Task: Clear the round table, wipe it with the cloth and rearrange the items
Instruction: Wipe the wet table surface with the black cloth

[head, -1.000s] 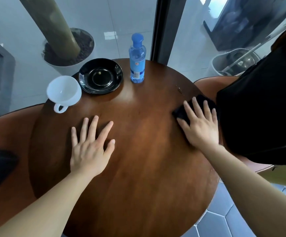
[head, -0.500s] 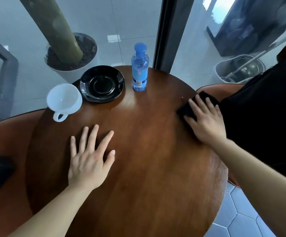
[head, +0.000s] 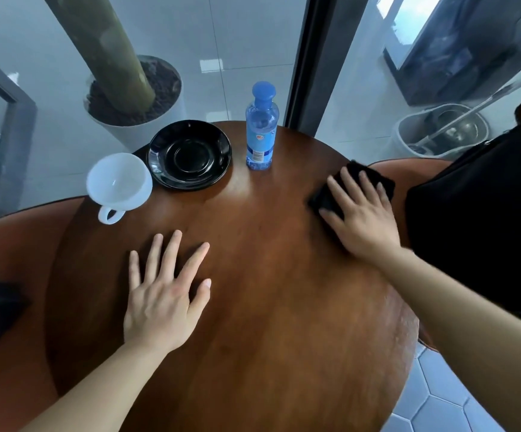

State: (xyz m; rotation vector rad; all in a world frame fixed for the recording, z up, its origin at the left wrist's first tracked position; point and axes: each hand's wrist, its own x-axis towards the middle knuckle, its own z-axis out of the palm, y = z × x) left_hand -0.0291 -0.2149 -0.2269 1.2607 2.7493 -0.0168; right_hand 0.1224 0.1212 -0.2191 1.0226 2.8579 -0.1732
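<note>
The round wooden table (head: 268, 322) fills the middle and bottom of the frame, and both of the person's bare hands are on it. The left hand (head: 162, 294) lies palm down at lower left of centre, fingers straight and spread, thumb out to the right. It holds nothing and only rests on the wood. The right hand (head: 362, 219) sits at the right edge of the table, middle right of the frame. Its fingers are straight and laid flat over a black cloth (head: 321, 198), pressing it onto the tabletop rather than curling round it. The cloth shows past the fingertips and beside the thumb, right at the table's rim.

Three things stand along the far rim, toward the top of the frame. A white cup (head: 119, 182) sits at upper left on the table's edge, with its handle pointing toward the bottom of the frame. Just right of it is a black saucer (head: 190, 155); I cannot tell whether the two touch. Right of that, near top centre, a clear bottle (head: 260, 132) with a blue cap and blue label stands upright, apart from the saucer and well apart from the cloth.

Beyond the table, at upper left, a white pot (head: 134, 132) holds dark soil and a thick trunk. At upper right stands a grey bucket (head: 408, 135). A large black shape (head: 486, 213) fills the right side beside the right forearm. Pale hexagonal tiles (head: 440, 410) show at lower right.
</note>
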